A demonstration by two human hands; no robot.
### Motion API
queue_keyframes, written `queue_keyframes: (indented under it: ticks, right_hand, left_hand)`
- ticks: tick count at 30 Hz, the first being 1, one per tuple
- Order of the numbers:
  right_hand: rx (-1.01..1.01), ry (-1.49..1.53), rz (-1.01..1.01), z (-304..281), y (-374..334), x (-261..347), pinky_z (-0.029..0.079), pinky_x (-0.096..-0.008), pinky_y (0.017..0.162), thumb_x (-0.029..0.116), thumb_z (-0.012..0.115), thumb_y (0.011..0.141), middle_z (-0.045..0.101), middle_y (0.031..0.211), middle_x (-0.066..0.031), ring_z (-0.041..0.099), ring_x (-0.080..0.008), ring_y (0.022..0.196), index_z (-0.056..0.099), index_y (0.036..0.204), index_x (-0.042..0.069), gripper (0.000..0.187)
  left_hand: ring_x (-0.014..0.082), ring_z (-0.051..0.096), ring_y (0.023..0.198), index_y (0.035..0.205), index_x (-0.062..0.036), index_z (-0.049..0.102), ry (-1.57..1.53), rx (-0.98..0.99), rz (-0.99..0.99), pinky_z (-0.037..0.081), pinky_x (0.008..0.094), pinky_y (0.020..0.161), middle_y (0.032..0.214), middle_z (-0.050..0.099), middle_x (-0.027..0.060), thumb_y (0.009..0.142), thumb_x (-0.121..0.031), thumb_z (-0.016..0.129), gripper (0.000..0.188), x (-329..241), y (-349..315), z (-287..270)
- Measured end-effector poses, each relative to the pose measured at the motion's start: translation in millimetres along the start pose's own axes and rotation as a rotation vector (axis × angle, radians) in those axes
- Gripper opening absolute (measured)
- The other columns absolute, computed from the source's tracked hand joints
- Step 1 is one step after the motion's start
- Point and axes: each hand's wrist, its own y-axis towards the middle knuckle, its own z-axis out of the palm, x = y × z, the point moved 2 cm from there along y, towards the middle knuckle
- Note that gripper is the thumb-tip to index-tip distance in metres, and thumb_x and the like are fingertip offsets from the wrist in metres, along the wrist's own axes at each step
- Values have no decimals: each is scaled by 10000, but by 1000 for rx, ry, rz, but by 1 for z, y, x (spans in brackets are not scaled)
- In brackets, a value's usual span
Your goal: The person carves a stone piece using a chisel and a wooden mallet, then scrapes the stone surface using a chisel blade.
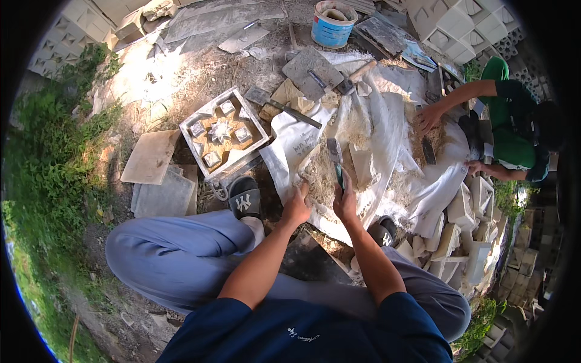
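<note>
My right hand (345, 198) is closed round the dark green handle of a tool with a flat greyish metal blade (334, 150), which points away from me. Whether it is a chisel or a scraper I cannot tell. Close on its left, my left hand (296, 207) is closed with fingers curled at the lower end of a pale, rough patch; what it grips is hidden. Both hands are over a crumpled white sack sheet (289, 147) strewn with pale chips and dust. Just right of the blade stands a pale stone piece (362, 164).
A square patterned mould frame (264, 138) lies at left, beside flat slabs (163, 192). Ahead are a hammer (347, 86), a dark flat bar (296, 115) and a blue bucket (333, 25). At right, a co-worker's hand (430, 117) reaches over the sheet; broken blocks (461, 209) are piled nearby.
</note>
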Motion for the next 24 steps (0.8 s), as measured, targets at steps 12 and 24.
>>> queue_keyframes:
  ticks: [12, 24]
  right_hand:
    - [201, -104, 19, -2, -9, 0, 504, -589, 770, 201, 487, 1011, 652, 875, -346, 632, -538, 827, 368, 1529, 292, 539]
    - [179, -207, -22, 7, -16, 1, 542, -478, 659, 121, 474, 1010, 700, 924, -260, 659, -478, 744, 491, 1465, 207, 463]
  left_hand:
    - [536, 620, 945, 1337, -1, 401, -3, 77, 7, 509, 578, 817, 1077, 610, 369, 945, -213, 567, 475, -1, 5, -5]
    - [547, 626, 897, 1332, -6, 396, -17, -40, 26, 514, 598, 782, 942, 645, 367, 957, -255, 573, 483, 1, 2, -7]
